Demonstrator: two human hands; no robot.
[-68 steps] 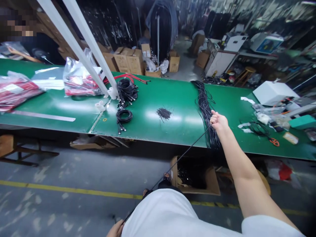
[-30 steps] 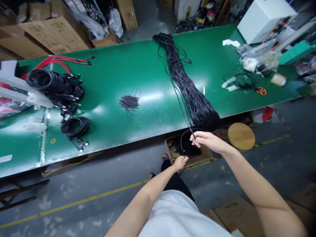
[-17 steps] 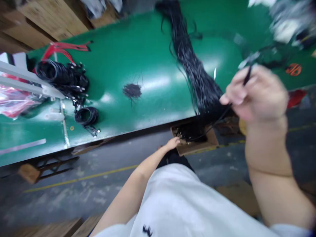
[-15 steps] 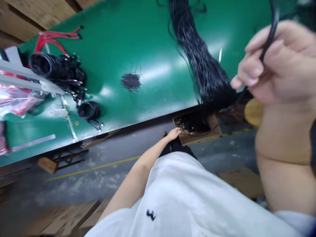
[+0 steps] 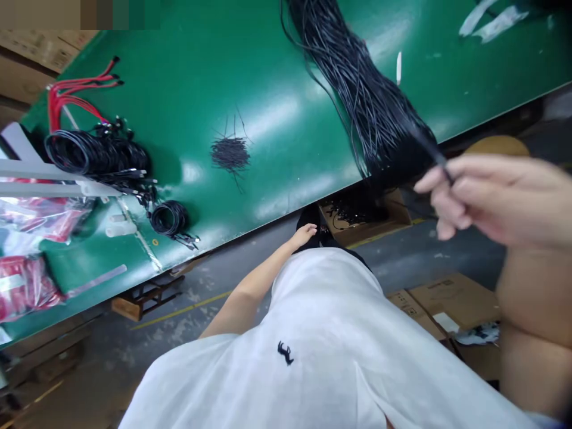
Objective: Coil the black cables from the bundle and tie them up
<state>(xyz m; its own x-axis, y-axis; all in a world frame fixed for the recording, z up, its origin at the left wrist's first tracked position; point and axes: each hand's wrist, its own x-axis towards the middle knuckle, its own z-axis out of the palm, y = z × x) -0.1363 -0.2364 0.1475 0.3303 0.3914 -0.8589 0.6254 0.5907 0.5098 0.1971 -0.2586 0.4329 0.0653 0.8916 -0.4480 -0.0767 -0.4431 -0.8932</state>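
Note:
At the right, my right hand (image 5: 487, 196) is closed, pinching a black cable (image 5: 431, 149) between thumb and fingers; the cable is partly blurred. Just beyond it, a thick bundle of long black cables (image 5: 357, 83) lies across the green table (image 5: 272, 71) and reaches its near edge. Low beside my leg hangs my left hand (image 5: 306, 235), its fingers loosely extended with nothing seen in them. Near that hand, under the table edge, a cardboard box (image 5: 393, 217) holds a tangle of black cables (image 5: 353, 211).
A pile of short black ties (image 5: 230, 154) lies mid-table. Coiled black cables (image 5: 96, 152), red cables (image 5: 80, 92) and bagged red items (image 5: 29, 286) sit at the left. A round stool (image 5: 496, 145) is beyond my right hand. Cardboard boxes (image 5: 456, 298) stand behind on the floor.
My right hand has moved down and stays closed on the cable, which now points toward the bundle. My left hand has drawn slightly left, away from the box. The view has shifted.

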